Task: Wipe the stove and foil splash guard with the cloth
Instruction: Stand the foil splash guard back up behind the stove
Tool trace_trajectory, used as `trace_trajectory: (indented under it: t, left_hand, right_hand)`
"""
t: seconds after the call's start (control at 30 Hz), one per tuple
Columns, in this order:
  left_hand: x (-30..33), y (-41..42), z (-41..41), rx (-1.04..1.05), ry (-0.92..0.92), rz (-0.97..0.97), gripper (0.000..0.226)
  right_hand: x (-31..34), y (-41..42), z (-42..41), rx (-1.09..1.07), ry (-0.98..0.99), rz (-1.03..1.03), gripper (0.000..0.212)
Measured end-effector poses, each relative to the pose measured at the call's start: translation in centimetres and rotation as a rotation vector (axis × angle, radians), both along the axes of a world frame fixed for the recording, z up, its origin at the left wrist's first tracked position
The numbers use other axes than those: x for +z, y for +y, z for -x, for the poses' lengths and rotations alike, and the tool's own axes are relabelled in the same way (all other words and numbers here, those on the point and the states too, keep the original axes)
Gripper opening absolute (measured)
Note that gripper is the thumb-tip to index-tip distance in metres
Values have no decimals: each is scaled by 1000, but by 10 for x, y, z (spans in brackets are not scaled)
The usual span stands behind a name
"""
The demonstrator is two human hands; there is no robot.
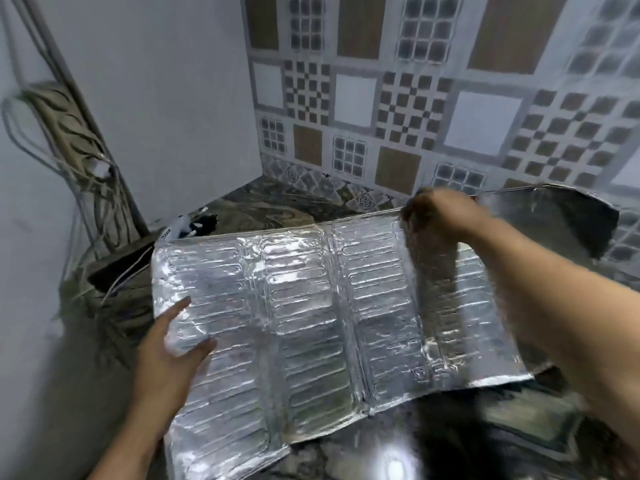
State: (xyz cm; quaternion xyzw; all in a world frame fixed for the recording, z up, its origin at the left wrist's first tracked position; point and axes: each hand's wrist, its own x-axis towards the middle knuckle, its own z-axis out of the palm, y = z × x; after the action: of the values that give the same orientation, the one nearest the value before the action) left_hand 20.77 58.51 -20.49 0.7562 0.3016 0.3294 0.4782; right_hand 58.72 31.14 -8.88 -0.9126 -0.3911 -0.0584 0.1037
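The embossed foil splash guard (304,306) lies tilted across the middle of the view, its panels unfolded over the dark counter. My right hand (440,216) grips the guard's upper edge near the fold to the right-hand panel. My left hand (173,344) rests on the guard's left edge with fingers spread flat, thumb on the foil. Neither a cloth nor the stove is visible; whatever lies under the guard is hidden.
A patterned tile wall (415,98) rises behind the counter. A plain grey wall with a bundle of cables and a pipe (72,140) stands at the left. A small black-and-white object (188,227) sits on the marbled counter (277,206) behind the guard.
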Motion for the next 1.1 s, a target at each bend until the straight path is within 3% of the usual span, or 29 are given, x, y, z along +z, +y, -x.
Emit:
trace_trajectory:
  t: [0.1, 0.23, 0.7, 1.1]
  left_hand:
    - [24, 7, -10, 51, -60, -98, 65]
    - [45, 10, -24, 89, -174, -94, 61]
    - [51, -18, -74, -8, -233, -154, 69]
    - [65, -38, -88, 75, -302, -212, 70]
  right_hand:
    - [32, 5, 6, 65, -173, -21, 29]
    - [64, 10, 19, 65, -262, -105, 28]
    - [88, -77, 23, -91, -89, -364, 39]
    - [125, -129, 14, -70, -45, -310, 44]
